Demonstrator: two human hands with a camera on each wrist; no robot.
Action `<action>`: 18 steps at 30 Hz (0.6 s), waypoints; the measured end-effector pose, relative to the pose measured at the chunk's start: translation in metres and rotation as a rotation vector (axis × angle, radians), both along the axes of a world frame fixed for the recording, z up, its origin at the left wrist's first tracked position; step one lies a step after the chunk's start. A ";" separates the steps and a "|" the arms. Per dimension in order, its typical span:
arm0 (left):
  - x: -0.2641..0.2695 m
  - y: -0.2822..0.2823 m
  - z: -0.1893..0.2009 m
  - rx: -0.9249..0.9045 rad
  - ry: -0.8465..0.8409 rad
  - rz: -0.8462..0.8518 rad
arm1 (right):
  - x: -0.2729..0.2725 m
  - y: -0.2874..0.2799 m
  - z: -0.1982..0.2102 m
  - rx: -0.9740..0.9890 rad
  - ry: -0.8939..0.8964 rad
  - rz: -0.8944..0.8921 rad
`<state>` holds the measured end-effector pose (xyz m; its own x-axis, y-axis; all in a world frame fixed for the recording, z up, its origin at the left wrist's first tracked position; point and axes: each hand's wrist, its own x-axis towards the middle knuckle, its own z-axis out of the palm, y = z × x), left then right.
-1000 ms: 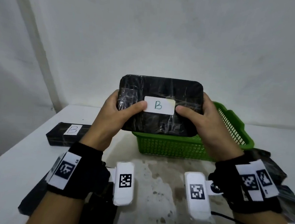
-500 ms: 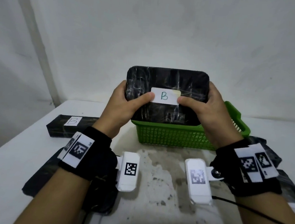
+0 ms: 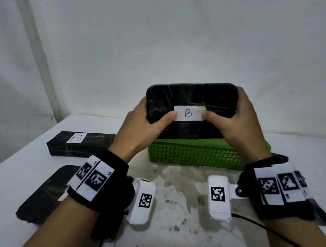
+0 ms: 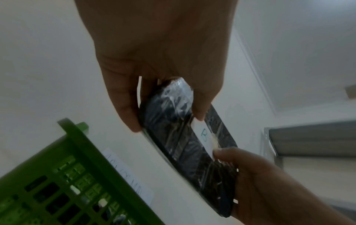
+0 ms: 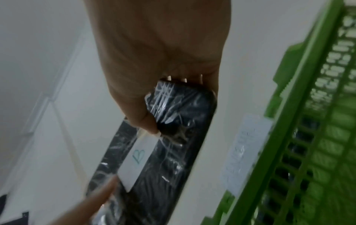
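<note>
A black plastic-wrapped package (image 3: 191, 98) with a white label marked B (image 3: 188, 113) is held up on edge above the green basket (image 3: 194, 155). My left hand (image 3: 148, 122) grips its left end, thumb on the front beside the label. My right hand (image 3: 234, 119) grips its right end, thumb touching the label's other side. In the left wrist view the package (image 4: 185, 137) sits between thumb and fingers, with the basket (image 4: 80, 152) below left. The right wrist view shows the package (image 5: 173, 137) and the basket (image 5: 308, 137) at the right.
A second black package labelled B (image 3: 78, 144) lies on the white table (image 3: 14, 170) to the left. A flat black bag (image 3: 43, 194) lies near my left wrist. More dark packages (image 3: 282, 158) lie right of the basket. A white wall stands close behind.
Both hands have carried the package farther away and to the right, over the basket. The grip on both ends is the same.
</note>
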<state>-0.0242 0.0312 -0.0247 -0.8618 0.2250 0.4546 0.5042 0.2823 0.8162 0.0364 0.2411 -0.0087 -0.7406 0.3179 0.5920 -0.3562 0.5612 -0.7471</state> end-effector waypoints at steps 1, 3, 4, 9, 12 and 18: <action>0.002 0.001 0.002 0.034 -0.028 -0.054 | 0.003 0.003 0.002 0.047 0.013 -0.035; 0.006 0.003 0.009 0.170 -0.139 -0.175 | 0.006 0.007 0.006 0.102 0.054 -0.076; 0.006 0.003 0.012 0.235 -0.212 -0.211 | 0.007 0.006 0.008 0.111 0.081 -0.069; 0.002 -0.009 0.020 0.424 -0.262 -0.276 | 0.008 -0.006 0.009 0.067 0.108 0.110; -0.005 -0.018 0.018 0.486 -0.205 -0.309 | 0.007 -0.011 0.009 -0.106 -0.035 0.311; -0.005 -0.014 0.015 0.424 -0.139 -0.348 | 0.000 -0.010 0.007 -0.241 -0.108 0.375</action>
<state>-0.0292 0.0174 -0.0094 -0.8276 0.3292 0.4546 0.3886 -0.2485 0.8873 0.0363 0.2313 -0.0021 -0.8841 0.1357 0.4471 -0.4146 0.2138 -0.8846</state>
